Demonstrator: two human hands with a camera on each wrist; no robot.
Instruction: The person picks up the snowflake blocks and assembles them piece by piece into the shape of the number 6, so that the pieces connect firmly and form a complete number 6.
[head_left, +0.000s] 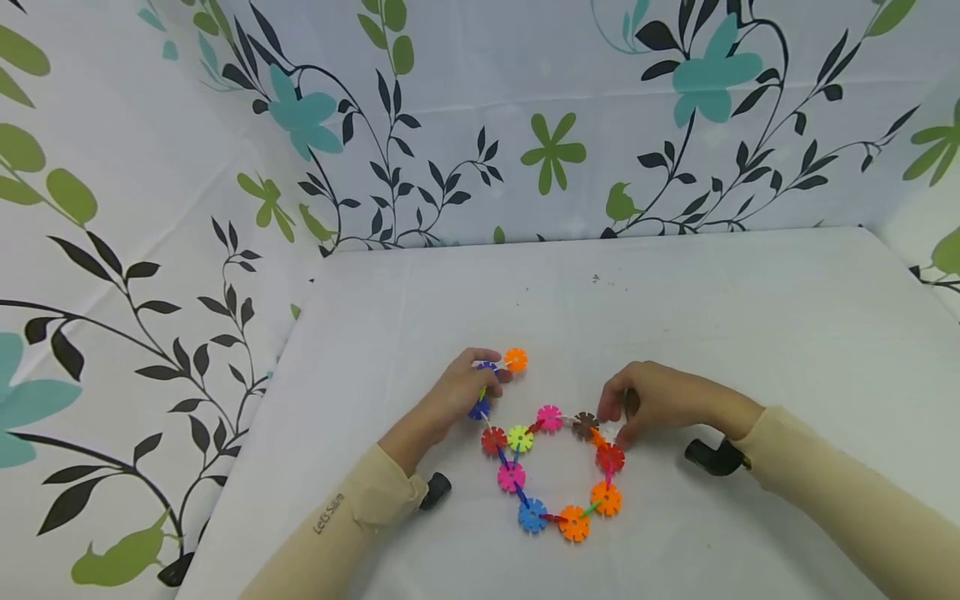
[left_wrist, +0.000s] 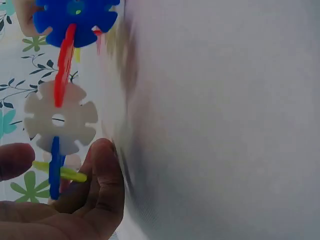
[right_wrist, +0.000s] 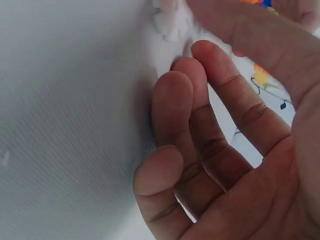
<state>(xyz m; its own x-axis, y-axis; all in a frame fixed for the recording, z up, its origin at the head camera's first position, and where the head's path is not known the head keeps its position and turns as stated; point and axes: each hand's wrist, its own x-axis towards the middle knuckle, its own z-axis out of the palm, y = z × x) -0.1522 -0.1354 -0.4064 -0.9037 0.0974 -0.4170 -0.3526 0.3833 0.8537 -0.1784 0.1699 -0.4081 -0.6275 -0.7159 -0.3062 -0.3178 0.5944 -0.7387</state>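
Observation:
A chain of notched plastic discs, some flat and some edge-on, forms a ring with a tail at its upper left. My left hand (head_left: 467,385) is at the tail, holding it near a blue disc (head_left: 478,409). In the left wrist view the thumb and curled fingers lie either side of the links, below a white disc (left_wrist: 60,117) and a larger blue disc (left_wrist: 77,20). At the ring's upper right, my right hand (head_left: 652,398) pinches a white disc (head_left: 611,432) between thumb and forefinger. Its other fingers (right_wrist: 172,105) curl loosely near the white surface.
An orange disc (head_left: 516,360) ends the tail beyond the left hand. Red, pink, brown, yellow and light blue discs make up the ring, with a light blue disc (head_left: 532,516) nearest me. All this lies on a white-covered table (head_left: 750,333), with a leaf-patterned curtain (head_left: 480,125) behind.

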